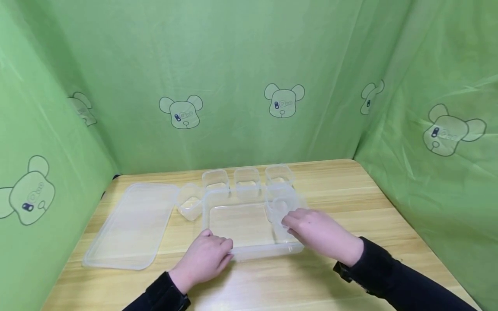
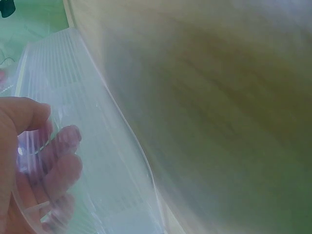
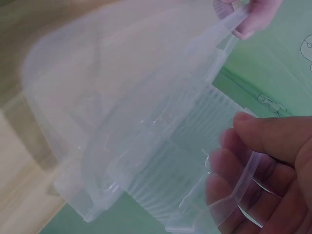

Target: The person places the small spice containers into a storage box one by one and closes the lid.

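A large clear plastic container (image 1: 256, 249) stands on the table in front of me. My left hand (image 1: 206, 257) grips its near left wall; in the left wrist view the thumb is on one side of the clear wall (image 2: 107, 161) and the fingers show through from the other. My right hand (image 1: 320, 233) pinches the rim of a small clear plastic box (image 1: 277, 201) at the container's right end. From the right wrist, the small ribbed box (image 3: 185, 151) shows with the thumb on one side of its wall and the fingers behind it.
Three small clear boxes, left (image 1: 215, 177), middle (image 1: 247, 176) and right (image 1: 279, 172), stand in a row behind the container. Another small box (image 1: 189, 211) is at its left. A flat clear lid (image 1: 130, 226) lies farther left. Green curtains (image 1: 233, 142) enclose the wooden table (image 1: 350, 194).
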`<control>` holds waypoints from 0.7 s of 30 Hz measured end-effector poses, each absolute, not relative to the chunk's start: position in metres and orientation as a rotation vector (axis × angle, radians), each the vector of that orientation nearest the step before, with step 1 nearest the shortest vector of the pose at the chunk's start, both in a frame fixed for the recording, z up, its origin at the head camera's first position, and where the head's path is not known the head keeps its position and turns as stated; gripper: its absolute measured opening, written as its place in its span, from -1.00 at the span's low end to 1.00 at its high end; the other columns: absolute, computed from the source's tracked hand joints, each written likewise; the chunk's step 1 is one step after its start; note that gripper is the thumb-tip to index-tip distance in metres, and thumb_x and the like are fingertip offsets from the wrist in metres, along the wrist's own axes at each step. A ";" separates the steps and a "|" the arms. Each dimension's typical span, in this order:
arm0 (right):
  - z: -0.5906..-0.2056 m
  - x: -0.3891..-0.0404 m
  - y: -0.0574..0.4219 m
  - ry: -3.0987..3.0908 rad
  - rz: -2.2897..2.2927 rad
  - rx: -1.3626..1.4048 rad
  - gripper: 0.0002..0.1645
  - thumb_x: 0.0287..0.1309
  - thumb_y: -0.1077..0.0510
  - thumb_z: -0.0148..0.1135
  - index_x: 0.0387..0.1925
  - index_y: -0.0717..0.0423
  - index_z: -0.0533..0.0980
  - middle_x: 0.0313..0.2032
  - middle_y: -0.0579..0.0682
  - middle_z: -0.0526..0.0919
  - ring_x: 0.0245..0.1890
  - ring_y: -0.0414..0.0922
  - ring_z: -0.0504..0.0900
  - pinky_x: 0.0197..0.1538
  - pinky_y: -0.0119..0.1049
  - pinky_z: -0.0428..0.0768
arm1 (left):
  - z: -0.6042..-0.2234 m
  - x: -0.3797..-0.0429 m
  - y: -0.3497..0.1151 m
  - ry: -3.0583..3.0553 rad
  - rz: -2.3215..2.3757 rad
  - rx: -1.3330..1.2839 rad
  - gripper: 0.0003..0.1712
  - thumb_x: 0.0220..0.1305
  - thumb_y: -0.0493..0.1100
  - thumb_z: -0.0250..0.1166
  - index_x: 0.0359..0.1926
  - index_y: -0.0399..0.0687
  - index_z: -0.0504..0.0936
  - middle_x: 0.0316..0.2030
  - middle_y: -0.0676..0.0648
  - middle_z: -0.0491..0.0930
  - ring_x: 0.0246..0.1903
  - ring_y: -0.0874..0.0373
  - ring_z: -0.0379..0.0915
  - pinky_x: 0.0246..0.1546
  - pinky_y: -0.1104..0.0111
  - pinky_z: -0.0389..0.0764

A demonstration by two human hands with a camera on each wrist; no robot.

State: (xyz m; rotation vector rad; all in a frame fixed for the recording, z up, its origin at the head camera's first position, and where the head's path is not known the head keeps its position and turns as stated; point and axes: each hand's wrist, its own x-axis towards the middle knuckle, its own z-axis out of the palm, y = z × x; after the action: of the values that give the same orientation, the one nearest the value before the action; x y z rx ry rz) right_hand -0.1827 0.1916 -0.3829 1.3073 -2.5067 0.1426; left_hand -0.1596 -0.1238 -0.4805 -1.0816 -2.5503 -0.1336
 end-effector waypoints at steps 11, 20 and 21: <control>-0.398 -0.185 0.189 -2.541 0.136 1.315 -0.79 0.04 0.30 0.44 -0.35 0.04 0.54 -0.43 -0.16 0.59 -0.40 -0.21 0.58 -0.34 -0.34 0.62 | -0.480 -0.160 -0.123 -2.549 -0.132 -1.075 -0.69 0.26 0.05 0.36 -0.43 0.13 0.39 -0.61 0.23 0.42 -0.59 0.30 0.42 -0.34 0.33 0.30; -0.403 -0.186 0.189 -2.596 0.123 1.306 -0.79 0.05 0.29 0.43 -0.36 0.02 0.53 -0.44 -0.18 0.57 -0.40 -0.21 0.56 -0.37 -0.33 0.60 | -0.481 -0.159 -0.124 -2.552 -0.137 -1.077 -0.68 0.26 0.05 0.35 -0.43 0.13 0.38 -0.62 0.24 0.39 -0.60 0.30 0.40 -0.35 0.34 0.30; -0.403 -0.186 0.189 -2.603 0.124 1.303 -0.79 0.06 0.29 0.43 -0.36 0.02 0.53 -0.44 -0.18 0.57 -0.40 -0.20 0.56 -0.37 -0.33 0.60 | -0.481 -0.160 -0.123 -2.554 -0.138 -1.077 -0.68 0.27 0.05 0.35 -0.43 0.13 0.38 -0.62 0.24 0.39 -0.60 0.30 0.40 -0.35 0.34 0.30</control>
State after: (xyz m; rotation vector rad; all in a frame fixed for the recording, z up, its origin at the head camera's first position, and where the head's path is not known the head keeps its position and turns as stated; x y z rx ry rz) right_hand -0.1859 0.1887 -0.4028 1.3028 -2.6030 0.1240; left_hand -0.1595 -0.1235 -0.4811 -1.0775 -2.5539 -0.1384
